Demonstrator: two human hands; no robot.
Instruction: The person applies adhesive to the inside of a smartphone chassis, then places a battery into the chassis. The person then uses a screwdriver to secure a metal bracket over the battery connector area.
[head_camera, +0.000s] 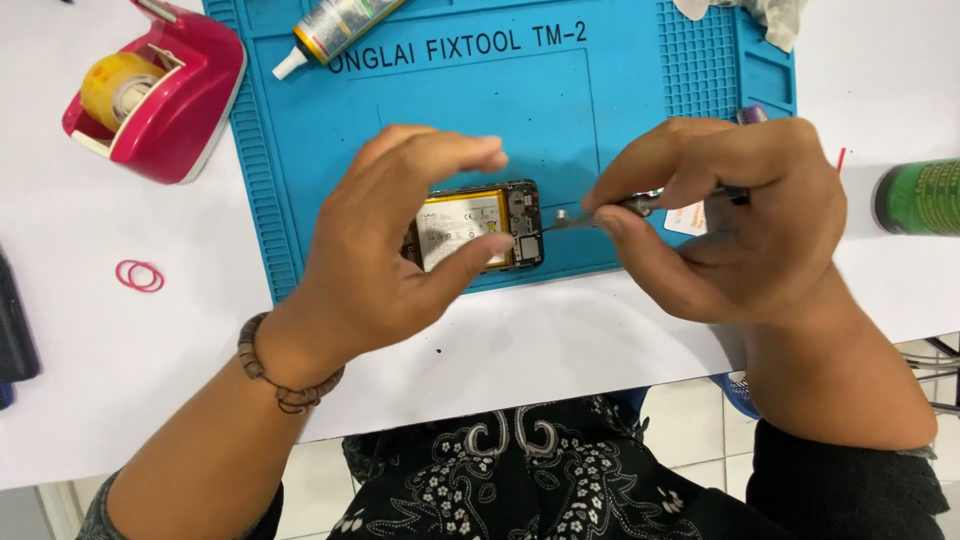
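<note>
Opened phone (480, 228) is being steadied on the blue mat (300, 150) by the left hand (385, 250), fingers pinching its edges, while tweezers (600, 212) are being gripped by the right hand (730, 215), tips reaching its end.

**A phone repair bench**

This looks like a small electronics repair workshop. Under the fingers (470, 160) a blue silicone repair mat (620, 90) covers the white table (150, 340), with an opened phone (480, 225) lying on it, battery exposed. Beyond the fingers lies a glue tube (335, 25); off to their left sits a red tape dispenser (175, 100).
</note>
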